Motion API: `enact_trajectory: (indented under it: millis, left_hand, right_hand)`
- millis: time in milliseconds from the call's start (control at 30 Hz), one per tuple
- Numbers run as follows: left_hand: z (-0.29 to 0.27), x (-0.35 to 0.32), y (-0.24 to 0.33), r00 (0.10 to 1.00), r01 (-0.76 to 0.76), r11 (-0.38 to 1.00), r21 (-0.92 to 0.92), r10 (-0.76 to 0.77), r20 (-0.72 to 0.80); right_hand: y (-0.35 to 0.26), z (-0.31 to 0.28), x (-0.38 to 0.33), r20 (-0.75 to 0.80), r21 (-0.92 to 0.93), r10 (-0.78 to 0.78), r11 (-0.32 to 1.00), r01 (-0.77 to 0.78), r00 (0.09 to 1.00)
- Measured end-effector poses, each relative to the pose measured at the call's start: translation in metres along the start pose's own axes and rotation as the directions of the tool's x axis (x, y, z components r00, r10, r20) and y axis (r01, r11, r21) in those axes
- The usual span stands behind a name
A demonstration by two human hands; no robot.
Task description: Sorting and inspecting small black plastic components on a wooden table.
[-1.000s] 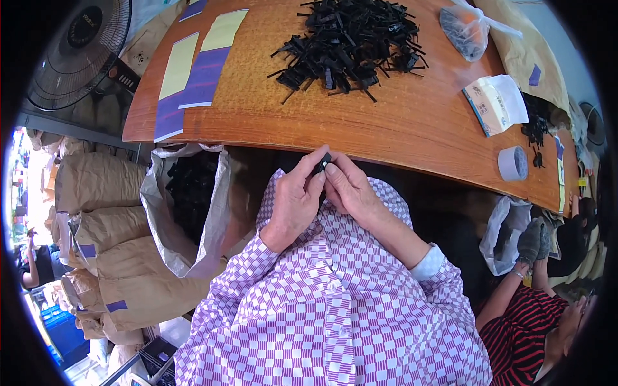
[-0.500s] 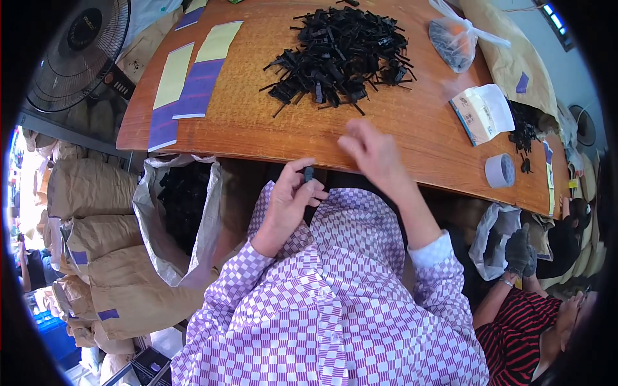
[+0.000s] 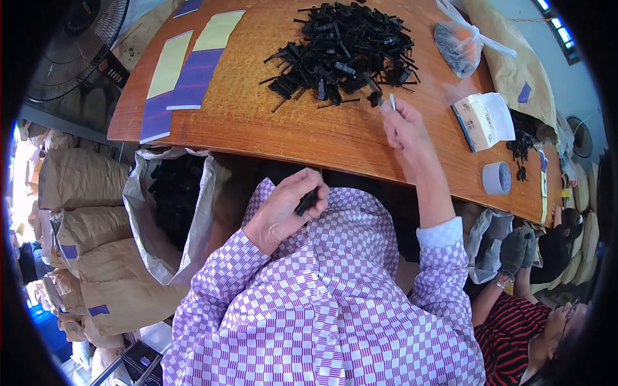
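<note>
A heap of small black plastic parts with thin stems (image 3: 351,48) lies on the wooden table (image 3: 257,125). Below the table's near edge, my left hand (image 3: 286,204) is closed around a black plastic part (image 3: 307,202), partly covered by the fingers. My right hand (image 3: 407,128) is over the table at the heap's near right side. It pinches a thin, pale, shiny sliver (image 3: 392,101), whose kind I cannot make out. One black part (image 3: 375,98) at the heap's edge is beside its tip; whether they touch is unclear.
Yellow and purple paper strips (image 3: 196,77) lie on the left. On the right are a tied plastic bag (image 3: 458,48), a torn paper box (image 3: 483,121) and a tape roll (image 3: 496,178). An open white sack (image 3: 136,193) stands below left. A co-worker's gloved hand (image 3: 515,249) is at lower right.
My right hand has risen to the right, towards the heap, and now pinches a shiny sliver. My left hand has turned and its fingers have curled around the black part.
</note>
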State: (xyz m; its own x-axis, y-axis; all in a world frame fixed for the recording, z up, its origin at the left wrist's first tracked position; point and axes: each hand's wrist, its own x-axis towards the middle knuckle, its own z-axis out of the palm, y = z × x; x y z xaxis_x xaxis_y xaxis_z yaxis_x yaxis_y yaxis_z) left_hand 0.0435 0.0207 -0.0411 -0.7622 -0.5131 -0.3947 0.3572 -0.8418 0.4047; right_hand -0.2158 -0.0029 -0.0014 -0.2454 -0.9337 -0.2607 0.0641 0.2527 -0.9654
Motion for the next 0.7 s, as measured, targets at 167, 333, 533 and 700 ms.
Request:
enact_trajectory:
  millis: [167, 333, 533, 700]
  left_hand:
    - [0.041, 0.006, 0.018, 0.982, -0.168, 0.952, 0.256, 0.183, -0.037]
    - [0.030, 0.016, 0.018, 0.972, -0.234, 0.955, 0.181, 0.229, 0.050]
    - [0.017, 0.015, 0.005, 0.979, -0.204, 0.979, 0.015, 0.204, 0.001]
    - [0.014, 0.011, 0.007, 0.982, -0.183, 0.982, 0.049, 0.184, -0.037]
  right_hand:
    - [0.031, 0.020, -0.033, 0.118, -0.165, -0.259, 0.947, 0.276, 0.959]
    - [0.041, 0.055, -0.072, 0.226, -0.438, -0.395, 0.775, 0.455, 0.891]
    - [0.057, 0.063, -0.081, 0.315, -0.493, -0.560, 0.593, 0.637, 0.766]
    - [0.068, 0.060, -0.087, 0.318, -0.493, -0.568, 0.585, 0.644, 0.759]
